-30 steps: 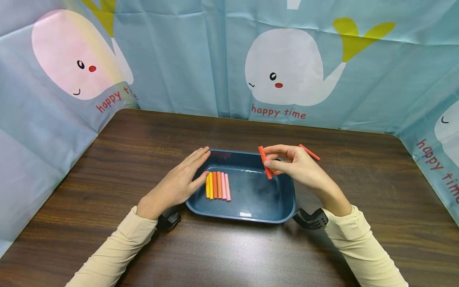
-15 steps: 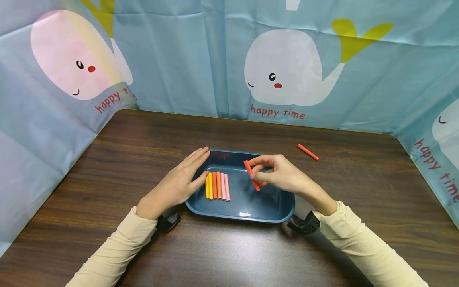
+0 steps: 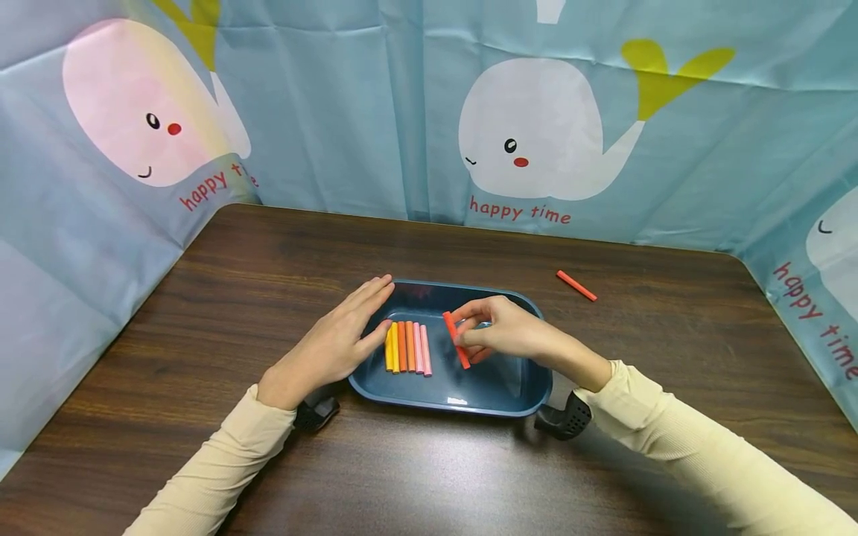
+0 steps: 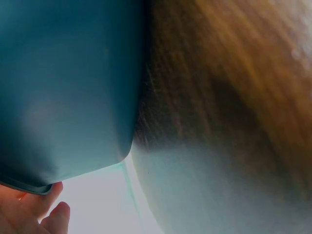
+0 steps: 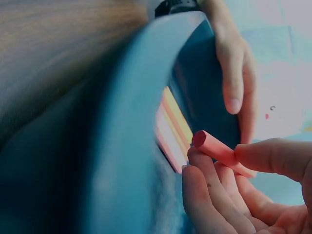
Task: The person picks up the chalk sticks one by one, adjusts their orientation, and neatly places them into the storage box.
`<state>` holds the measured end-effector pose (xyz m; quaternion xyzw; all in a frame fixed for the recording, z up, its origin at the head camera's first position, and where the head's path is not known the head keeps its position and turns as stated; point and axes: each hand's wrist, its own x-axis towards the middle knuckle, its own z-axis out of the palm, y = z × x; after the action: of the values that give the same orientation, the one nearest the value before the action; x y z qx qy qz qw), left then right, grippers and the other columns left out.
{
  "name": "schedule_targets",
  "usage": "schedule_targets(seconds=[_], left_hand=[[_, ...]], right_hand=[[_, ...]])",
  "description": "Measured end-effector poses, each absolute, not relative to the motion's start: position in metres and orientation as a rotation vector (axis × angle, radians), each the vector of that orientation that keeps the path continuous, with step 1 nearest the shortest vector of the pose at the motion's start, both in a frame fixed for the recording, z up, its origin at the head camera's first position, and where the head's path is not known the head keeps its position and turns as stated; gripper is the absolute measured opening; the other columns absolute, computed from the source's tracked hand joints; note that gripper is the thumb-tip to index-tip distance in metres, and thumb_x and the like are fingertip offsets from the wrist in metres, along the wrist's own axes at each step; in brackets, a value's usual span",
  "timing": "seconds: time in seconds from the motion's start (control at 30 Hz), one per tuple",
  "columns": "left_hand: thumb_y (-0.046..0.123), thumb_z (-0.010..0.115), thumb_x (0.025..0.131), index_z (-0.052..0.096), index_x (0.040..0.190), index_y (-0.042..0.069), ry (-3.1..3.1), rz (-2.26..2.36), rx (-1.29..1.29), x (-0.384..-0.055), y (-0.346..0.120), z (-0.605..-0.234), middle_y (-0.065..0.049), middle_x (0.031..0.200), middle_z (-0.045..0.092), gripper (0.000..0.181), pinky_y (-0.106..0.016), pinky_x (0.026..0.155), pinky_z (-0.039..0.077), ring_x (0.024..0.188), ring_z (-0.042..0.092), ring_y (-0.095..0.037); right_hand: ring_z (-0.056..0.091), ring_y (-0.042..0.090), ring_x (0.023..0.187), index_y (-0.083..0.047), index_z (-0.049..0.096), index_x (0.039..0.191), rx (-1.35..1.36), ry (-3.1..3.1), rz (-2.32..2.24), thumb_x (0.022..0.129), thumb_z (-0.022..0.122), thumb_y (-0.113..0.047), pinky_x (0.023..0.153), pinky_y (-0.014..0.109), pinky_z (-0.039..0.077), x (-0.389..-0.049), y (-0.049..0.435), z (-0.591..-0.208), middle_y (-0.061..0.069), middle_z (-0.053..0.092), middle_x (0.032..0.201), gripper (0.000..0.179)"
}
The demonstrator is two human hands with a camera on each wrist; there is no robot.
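My right hand (image 3: 506, 327) pinches a red chalk stick (image 3: 449, 321) between thumb and fingers, over the inside of a dark blue plastic tray (image 3: 402, 402). In the right wrist view the thumb presses the red stick (image 5: 214, 146) against the fingertips. Several chalk sticks (image 3: 410, 347) lie side by side on the tray's left floor, yellow, then orange, then pink. My left hand (image 3: 328, 339) rests on the tray's left rim, fingers straight and the thumb over the inside. The left wrist view shows fingertips (image 4: 58, 217) by the tray's outer wall (image 4: 68, 97).
Another red chalk stick (image 3: 576, 285) lies on the brown wooden table (image 3: 670, 320), behind and to the right of the tray. A blue curtain (image 3: 335, 112) printed with whales hangs along the table's back and sides. Black straps with devices (image 3: 564, 417) sit at both wrists.
My right hand has carried the red chalk stick leftward and down, from the tray's back right toward the row of sticks. The left hand stays in place.
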<state>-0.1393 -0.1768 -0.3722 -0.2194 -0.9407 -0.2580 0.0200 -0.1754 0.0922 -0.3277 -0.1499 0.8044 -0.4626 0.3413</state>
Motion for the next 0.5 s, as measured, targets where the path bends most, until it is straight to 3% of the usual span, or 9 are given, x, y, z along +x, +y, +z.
schedule_targets(seconds=[0.27,0.5], left_hand=[[0.022,0.057,0.100,0.033,0.154,0.004,-2.917,-0.802,-0.679,-0.139,-0.177,-0.371,-0.011,0.163,0.029,0.062,-0.052,0.120,0.029,0.152,0.025,-0.030],[0.023,0.056,0.101,0.033,0.154,0.003,-2.923,-0.800,-0.680,-0.139,-0.177,-0.371,-0.011,0.163,0.029,0.061,-0.052,0.120,0.029,0.152,0.025,-0.031]], right_hand=[[0.072,0.017,0.078,0.002,0.052,0.129,-0.336,2.072,-1.181,0.093,0.064,-0.009,0.080,0.042,0.062,-0.179,0.081,-0.330,0.017,0.068,0.106,0.039],[0.069,0.014,0.071,0.003,0.052,0.126,-0.338,2.068,-1.130,0.094,0.065,-0.008,0.074,0.035,0.062,-0.179,0.076,-0.339,0.015,0.072,0.099,0.036]])
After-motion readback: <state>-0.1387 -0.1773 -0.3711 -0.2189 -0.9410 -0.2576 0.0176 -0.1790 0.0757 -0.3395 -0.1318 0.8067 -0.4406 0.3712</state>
